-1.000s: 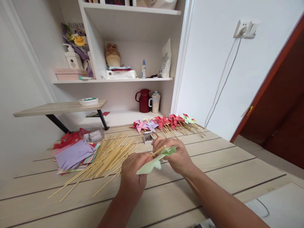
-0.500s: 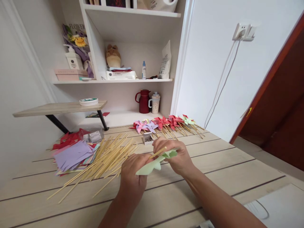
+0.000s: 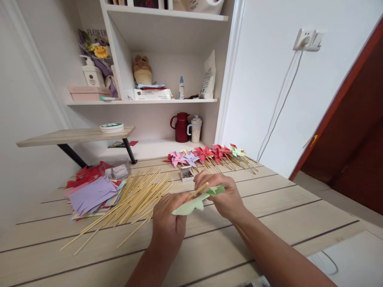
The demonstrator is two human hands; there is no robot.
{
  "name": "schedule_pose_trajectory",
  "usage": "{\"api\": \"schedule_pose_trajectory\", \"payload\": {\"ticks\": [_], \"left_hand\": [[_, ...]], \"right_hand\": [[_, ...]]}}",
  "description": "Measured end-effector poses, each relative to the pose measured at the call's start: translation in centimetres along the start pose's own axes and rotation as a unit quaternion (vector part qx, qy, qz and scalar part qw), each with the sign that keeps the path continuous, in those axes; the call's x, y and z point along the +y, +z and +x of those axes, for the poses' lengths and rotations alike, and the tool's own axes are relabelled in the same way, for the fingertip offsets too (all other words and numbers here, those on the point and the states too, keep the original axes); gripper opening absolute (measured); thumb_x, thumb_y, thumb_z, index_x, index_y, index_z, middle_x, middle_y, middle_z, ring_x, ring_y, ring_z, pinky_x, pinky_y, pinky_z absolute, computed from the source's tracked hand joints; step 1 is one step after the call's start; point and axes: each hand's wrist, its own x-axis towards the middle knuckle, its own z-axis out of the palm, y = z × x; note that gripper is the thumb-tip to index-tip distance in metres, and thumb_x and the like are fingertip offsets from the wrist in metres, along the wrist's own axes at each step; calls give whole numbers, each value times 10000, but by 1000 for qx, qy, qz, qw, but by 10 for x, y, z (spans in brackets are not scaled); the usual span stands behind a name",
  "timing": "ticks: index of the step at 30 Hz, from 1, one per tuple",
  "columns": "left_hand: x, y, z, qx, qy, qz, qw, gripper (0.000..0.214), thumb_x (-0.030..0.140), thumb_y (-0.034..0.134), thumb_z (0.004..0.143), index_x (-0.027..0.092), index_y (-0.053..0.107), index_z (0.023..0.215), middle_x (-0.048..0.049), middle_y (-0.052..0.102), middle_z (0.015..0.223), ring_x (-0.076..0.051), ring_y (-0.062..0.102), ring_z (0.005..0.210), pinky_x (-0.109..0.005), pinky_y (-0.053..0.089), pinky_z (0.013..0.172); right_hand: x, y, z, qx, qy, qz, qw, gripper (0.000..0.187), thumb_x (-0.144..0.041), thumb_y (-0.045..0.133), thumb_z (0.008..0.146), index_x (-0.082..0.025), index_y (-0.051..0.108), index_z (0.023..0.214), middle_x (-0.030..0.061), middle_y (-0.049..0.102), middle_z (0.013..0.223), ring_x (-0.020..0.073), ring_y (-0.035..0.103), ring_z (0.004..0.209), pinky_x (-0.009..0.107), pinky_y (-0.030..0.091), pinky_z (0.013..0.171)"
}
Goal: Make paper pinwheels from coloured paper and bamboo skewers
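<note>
Just below the frame's centre, the left hand (image 3: 169,217) pinches the stick (image 3: 198,190), its long axis slanting up rightward toward the right hand (image 3: 229,200); the green paper (image 3: 189,207) bridges both, though what the curled right hand pinches I cannot tell

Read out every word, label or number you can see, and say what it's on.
"FLOWER": on what looks like pale wrapping by the bouquet.
Too small or blurred to read: pump bottle, pink box, white packet, blue-capped bottle, white pouch, top-shelf white container.
</note>
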Motion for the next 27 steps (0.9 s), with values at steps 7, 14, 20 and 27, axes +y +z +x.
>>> {"api": "schedule_pose_trajectory", "payload": {"ticks": [7, 14, 20, 27], "left_hand": [[3, 1, 2, 4, 15, 11, 1000, 178, 167, 511, 977, 187, 688, 970, -26, 743, 787, -173, 692, 693, -283, 500, 627], [3, 2, 2, 1, 12, 32, 999, 180, 171, 508, 979, 190, 686, 966, -23, 747, 797, -168, 687, 682, -284, 498, 615], [4, 1, 5, 22, 36, 23, 999, 222, 141, 497, 960, 211, 703, 1007, -13, 748, 777, -164, 688, 650, -285, 508, 596], [2, 1, 1, 13, 30, 35, 999, 199, 148, 509, 960, 196, 694, 1015, -40, 771, 849, -180, 721, 728, -297, 539, 657]], "right_hand": [[-2, 1, 0, -3, 13, 8, 1000, 79, -342, 861, 771, -302, 820, 825, 40, 739, 769, 205, 643, 760, 378, 519, 715], [-5, 2, 2, -12, -5, 16, 1000, 76, -337, 846, 792, -309, 821, 858, 38, 735, 766, 206, 638, 786, 362, 508, 701], [-4, 2, 2, -8, -3, 13, 1000, 56, -319, 845, 793, -305, 812, 837, 26, 724, 752, 198, 641, 751, 367, 517, 700], [-4, 0, 1, -9, 10, -5, 1000, 57, -331, 843, 790, -289, 805, 793, 29, 723, 753, 198, 636, 758, 368, 522, 710]]}}
